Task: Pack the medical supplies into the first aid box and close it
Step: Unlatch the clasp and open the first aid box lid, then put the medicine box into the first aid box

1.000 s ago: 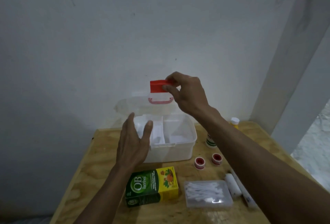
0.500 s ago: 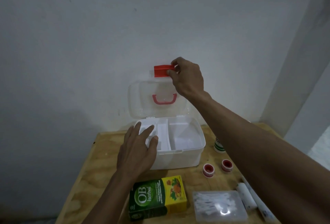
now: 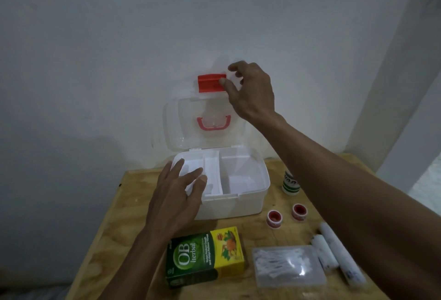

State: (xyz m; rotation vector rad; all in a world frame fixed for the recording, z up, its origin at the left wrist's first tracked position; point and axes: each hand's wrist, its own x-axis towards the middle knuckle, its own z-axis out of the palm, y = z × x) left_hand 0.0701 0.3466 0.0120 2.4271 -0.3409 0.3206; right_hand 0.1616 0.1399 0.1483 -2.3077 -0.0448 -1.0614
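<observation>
A white first aid box (image 3: 241, 206) stands open at the back of the wooden table (image 3: 114, 223). Its clear lid (image 3: 176, 118) with a red handle (image 3: 214, 123) is upright against the wall. My right hand (image 3: 250, 89) pinches the red latch (image 3: 211, 84) at the lid's top edge. My left hand (image 3: 176, 194) rests flat, fingers apart, on the box's front left rim and inner tray. In front lie a green and yellow OB herbal carton (image 3: 205, 255), a clear case of cotton swabs (image 3: 287, 265), two red tape rolls (image 3: 274, 219), two white bandage rolls (image 3: 325, 253) and a small bottle (image 3: 290, 184).
A white wall rises right behind the box. A white pillar (image 3: 391, 84) stands at the right, past the table's right edge. The table's left edge runs diagonally beside my left forearm.
The lid has swung from half raised to fully upright with my right hand on its latch. My left hand moved from the box's side onto its front rim.
</observation>
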